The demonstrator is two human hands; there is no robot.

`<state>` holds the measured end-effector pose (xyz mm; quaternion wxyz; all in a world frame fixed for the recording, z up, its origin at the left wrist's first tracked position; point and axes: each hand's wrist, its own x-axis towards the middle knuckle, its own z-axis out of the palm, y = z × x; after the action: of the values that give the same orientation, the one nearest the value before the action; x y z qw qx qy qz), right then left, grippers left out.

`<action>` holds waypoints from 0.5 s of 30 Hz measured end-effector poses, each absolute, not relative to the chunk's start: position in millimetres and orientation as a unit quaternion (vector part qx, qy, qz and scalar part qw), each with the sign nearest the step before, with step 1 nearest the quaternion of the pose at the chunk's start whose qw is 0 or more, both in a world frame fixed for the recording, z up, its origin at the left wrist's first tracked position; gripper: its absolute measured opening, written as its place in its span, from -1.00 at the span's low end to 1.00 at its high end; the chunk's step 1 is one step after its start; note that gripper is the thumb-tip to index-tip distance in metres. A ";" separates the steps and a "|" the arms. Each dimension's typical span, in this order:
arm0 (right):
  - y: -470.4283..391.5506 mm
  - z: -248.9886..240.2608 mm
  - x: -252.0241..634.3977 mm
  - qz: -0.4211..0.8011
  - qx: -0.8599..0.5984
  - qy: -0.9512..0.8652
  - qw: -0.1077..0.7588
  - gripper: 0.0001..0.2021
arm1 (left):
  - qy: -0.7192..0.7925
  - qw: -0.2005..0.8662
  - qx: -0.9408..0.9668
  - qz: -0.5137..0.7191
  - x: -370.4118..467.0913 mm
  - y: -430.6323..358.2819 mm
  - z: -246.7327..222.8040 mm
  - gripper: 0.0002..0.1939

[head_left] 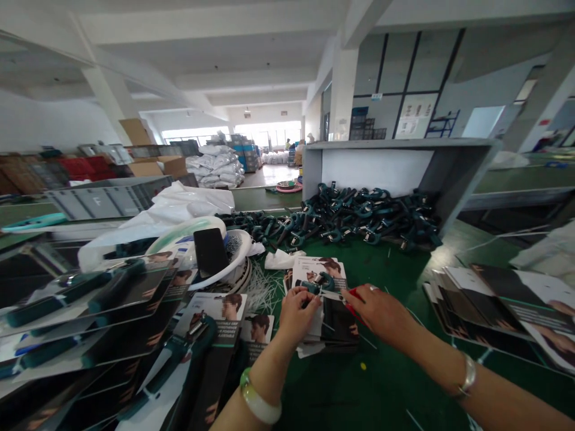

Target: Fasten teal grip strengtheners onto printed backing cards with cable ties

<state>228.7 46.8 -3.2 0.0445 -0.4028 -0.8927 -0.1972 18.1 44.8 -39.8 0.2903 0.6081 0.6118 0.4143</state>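
Note:
A dark green hand grip strengthener (324, 280) lies on the top card (309, 266) of a stack of printed cards in front of me. My left hand (297, 314) is closed at the strengthener's near side, fingertips pinched together; a thin tie there is too small to make out clearly. In my right hand (371, 308) are red-handled scissors (331, 295), their metal blades pointing left, close to my left fingertips and the strengthener. Part of the red handle is hidden by my fingers.
Loose hand grip strengtheners (345, 218) spill from a tipped grey crate (458, 179). Cards with strengtheners attached (121, 293) pile up at left. White ties (263, 281) lie beside a round basin with a phone (210, 252). More cards (494, 305) are stacked at right.

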 end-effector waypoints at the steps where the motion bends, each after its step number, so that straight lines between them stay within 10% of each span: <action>1: 48.1 -4.8 226.8 -0.210 -0.398 -0.892 0.042 -0.61 | 0.608 0.293 0.609 0.417 17.9 44.7 -39.9 -0.82; 15: 64.4 -0.2 209.7 -0.195 -0.366 -0.910 0.015 -0.66 | 0.591 0.294 0.624 0.418 17.2 42.0 -37.3 -0.84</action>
<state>209.7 64.4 -0.2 0.0145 -0.3655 -0.9101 -0.1946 17.2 42.0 -37.3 0.2939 0.6239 0.5910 0.4185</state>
